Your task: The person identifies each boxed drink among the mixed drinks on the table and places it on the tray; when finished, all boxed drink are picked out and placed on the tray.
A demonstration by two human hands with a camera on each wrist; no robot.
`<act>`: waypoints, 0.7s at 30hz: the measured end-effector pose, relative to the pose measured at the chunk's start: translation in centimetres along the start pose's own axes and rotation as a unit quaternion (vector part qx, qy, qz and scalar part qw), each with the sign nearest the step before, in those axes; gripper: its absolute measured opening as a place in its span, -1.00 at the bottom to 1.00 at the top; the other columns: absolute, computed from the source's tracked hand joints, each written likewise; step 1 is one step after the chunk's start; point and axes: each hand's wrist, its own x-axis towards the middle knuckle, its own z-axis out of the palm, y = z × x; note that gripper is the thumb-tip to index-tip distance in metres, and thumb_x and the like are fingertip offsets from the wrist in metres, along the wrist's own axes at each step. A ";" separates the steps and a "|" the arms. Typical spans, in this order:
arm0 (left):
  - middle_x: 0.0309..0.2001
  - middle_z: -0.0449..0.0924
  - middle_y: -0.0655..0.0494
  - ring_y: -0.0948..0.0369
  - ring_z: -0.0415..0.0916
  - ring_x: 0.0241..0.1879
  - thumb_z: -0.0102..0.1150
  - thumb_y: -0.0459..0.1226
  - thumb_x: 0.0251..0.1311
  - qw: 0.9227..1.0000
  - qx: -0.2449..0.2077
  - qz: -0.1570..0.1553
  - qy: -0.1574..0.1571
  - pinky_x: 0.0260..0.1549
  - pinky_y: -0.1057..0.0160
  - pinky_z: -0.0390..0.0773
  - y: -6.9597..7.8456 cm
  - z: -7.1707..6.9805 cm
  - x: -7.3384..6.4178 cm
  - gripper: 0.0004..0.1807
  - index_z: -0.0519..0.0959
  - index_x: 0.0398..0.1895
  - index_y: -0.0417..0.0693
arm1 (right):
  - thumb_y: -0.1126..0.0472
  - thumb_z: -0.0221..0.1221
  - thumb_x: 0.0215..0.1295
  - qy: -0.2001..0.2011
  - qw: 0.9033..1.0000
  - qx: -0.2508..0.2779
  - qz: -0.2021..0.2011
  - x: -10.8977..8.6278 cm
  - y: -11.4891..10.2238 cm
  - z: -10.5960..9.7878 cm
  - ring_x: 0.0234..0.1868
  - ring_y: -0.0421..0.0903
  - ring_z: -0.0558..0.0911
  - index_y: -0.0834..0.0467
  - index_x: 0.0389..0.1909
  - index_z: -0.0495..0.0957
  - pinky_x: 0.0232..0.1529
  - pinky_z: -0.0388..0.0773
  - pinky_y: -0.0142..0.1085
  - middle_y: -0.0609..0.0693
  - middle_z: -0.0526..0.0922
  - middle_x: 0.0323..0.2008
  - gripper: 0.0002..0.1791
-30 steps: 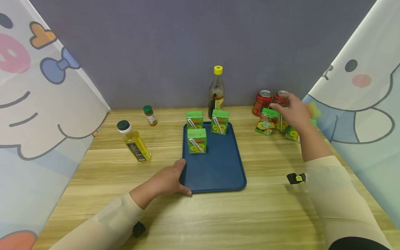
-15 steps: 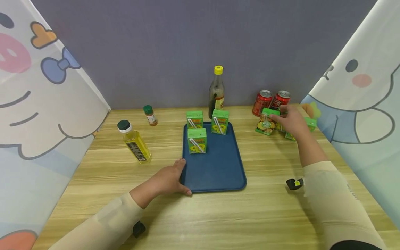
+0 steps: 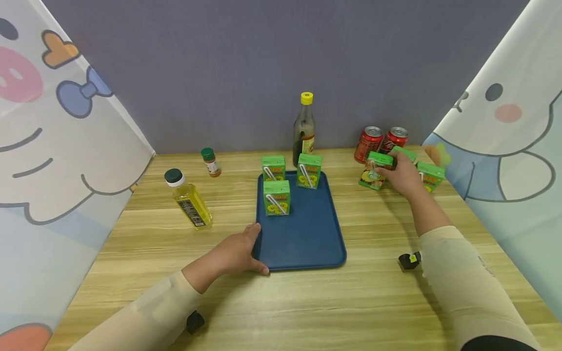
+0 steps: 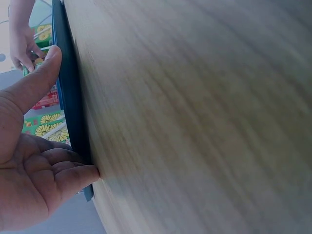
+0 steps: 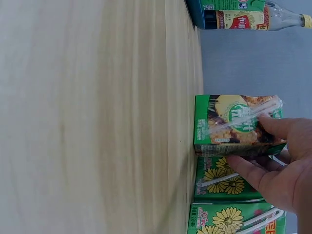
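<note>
My left hand (image 3: 237, 251) rests at the near left corner of a dark blue tray (image 3: 307, 243), thumb by the front edge and fingers along the left side. In the left wrist view, the thumb touches the tray's rim (image 4: 73, 97) and a fingertip meets the table. Three green drink cartons (image 3: 277, 199) with straws stand on the tray. At the back right, my right hand (image 3: 405, 176) pinches a pineapple-pictured juice carton (image 5: 239, 119), thumb on its front and fingers on its side. Chrysanthemum-pictured cartons (image 5: 226, 178) stand beside it, partly hidden by the hand.
Two red soda cans (image 3: 369, 145) stand behind the right-hand cartons. A dark sauce bottle (image 3: 305, 129) with a yellow cap is behind the tray. An oil bottle (image 3: 190, 202) and a small spice jar (image 3: 211, 163) stand to the left. Printed panels border both sides.
My right hand has come down and leftward from above the cartons and cans onto the pineapple carton, which has barely moved. The left hand and the tray have stayed put.
</note>
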 end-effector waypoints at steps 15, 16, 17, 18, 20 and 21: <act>0.53 -0.06 -0.24 -0.07 -0.05 0.52 0.51 0.15 -0.14 1.000 -0.005 -0.002 -0.002 0.44 -0.04 0.11 0.2 -0.1 -0.1 0.34 -0.08 0.55 -0.27 | -0.28 0.32 0.12 0.004 0.997 0.082 -0.006 -0.9 -2.8 0.8 0.07 0.13 0.52 0.23 0.34 0.21 -0.08 0.52 -0.06 0.24 0.47 0.13 -0.05; 0.53 -0.06 -0.24 -0.07 -0.05 0.52 0.51 0.15 -0.14 1.000 -0.005 -0.002 -0.002 0.44 -0.04 0.11 0.2 -0.1 -0.1 0.34 -0.08 0.55 -0.27 | -0.28 0.32 0.11 0.000 0.996 0.086 -0.009 -1.1 -3.4 0.8 0.06 0.12 0.52 0.21 0.34 0.21 -0.09 0.53 -0.07 0.22 0.46 0.13 -0.05; 0.53 -0.06 -0.24 -0.07 -0.05 0.52 0.51 0.15 -0.15 1.000 -0.005 -0.001 -0.002 0.44 -0.04 0.11 0.2 -0.1 -0.1 0.34 -0.07 0.55 -0.27 | -0.29 0.32 0.11 -0.004 0.996 0.091 -0.013 -1.3 -4.0 0.9 0.06 0.12 0.52 0.19 0.34 0.22 -0.09 0.53 -0.07 0.21 0.46 0.13 -0.06; 0.54 -0.06 -0.23 -0.06 -0.05 0.53 0.51 0.15 -0.15 1.000 -0.005 -0.001 -0.002 0.45 -0.04 0.10 0.2 -0.1 -0.1 0.34 -0.07 0.55 -0.27 | -0.29 0.32 0.10 -0.006 0.995 0.095 -0.017 -1.5 -4.6 0.9 0.05 0.11 0.51 0.18 0.33 0.22 -0.09 0.52 -0.08 0.20 0.45 0.12 -0.07; 0.54 -0.07 -0.22 -0.06 -0.06 0.53 0.51 0.15 -0.15 1.000 -0.005 0.000 -0.002 0.45 -0.04 0.10 0.2 -0.1 -0.1 0.34 -0.07 0.55 -0.27 | -0.31 0.32 0.08 -0.010 0.994 0.102 -0.025 -1.9 -5.6 1.0 0.04 0.08 0.50 0.13 0.31 0.23 -0.09 0.51 -0.09 0.16 0.45 0.12 -0.08; 0.54 -0.06 -0.22 -0.06 -0.06 0.53 0.51 0.15 -0.15 1.000 -0.006 0.001 -0.002 0.45 -0.03 0.10 0.2 -0.1 -0.1 0.34 -0.07 0.55 -0.27 | -0.32 0.32 0.08 -0.011 0.994 0.106 -0.031 -2.1 -6.1 1.0 0.04 0.07 0.50 0.11 0.30 0.24 -0.09 0.51 -0.09 0.14 0.45 0.11 -0.10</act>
